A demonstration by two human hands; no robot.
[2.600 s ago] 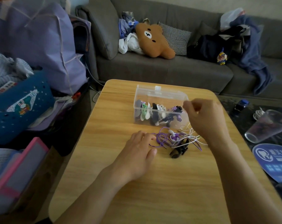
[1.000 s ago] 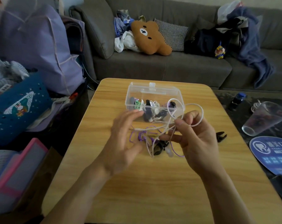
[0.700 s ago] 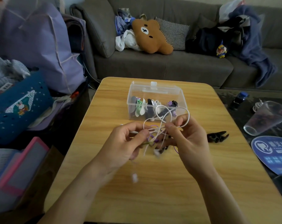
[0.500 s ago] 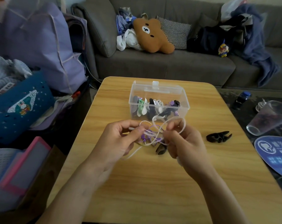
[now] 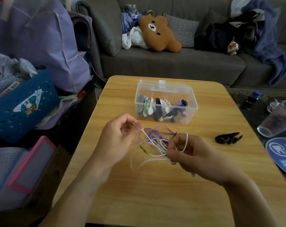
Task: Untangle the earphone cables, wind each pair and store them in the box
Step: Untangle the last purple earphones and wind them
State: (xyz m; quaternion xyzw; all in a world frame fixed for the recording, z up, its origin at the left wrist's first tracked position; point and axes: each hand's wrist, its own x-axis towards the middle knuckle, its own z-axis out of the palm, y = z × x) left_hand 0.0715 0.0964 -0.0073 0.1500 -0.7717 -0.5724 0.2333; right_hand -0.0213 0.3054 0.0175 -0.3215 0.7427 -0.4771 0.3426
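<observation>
Wooden table point(image 5: 155, 194) fronts a grey sofa point(image 5: 155, 63), the clear box point(image 5: 166, 104) of wound earphones above frame centre. Just below it, mid-frame, the left hand point(image 5: 117, 141) pinches a white cable point(image 5: 148, 140) end while the right hand point(image 5: 193, 154) grips loops snarled with the purple cable point(image 5: 157, 129). These cords look light, limp and snag-prone, so hold near the knot and ease loops apart rather than tug.

On the table point(image 5: 155, 194) the box point(image 5: 166, 104) stands toward the far side, with wound earphones point(image 5: 162, 108) in it. Before it, the left hand point(image 5: 117, 141) and right hand point(image 5: 193, 154) hold the cable tangle point(image 5: 155, 141) between them, apparently above the tabletop. A clip point(image 5: 228, 138) lies right of the hands. The sofa point(image 5: 171, 63) is behind the table.
</observation>
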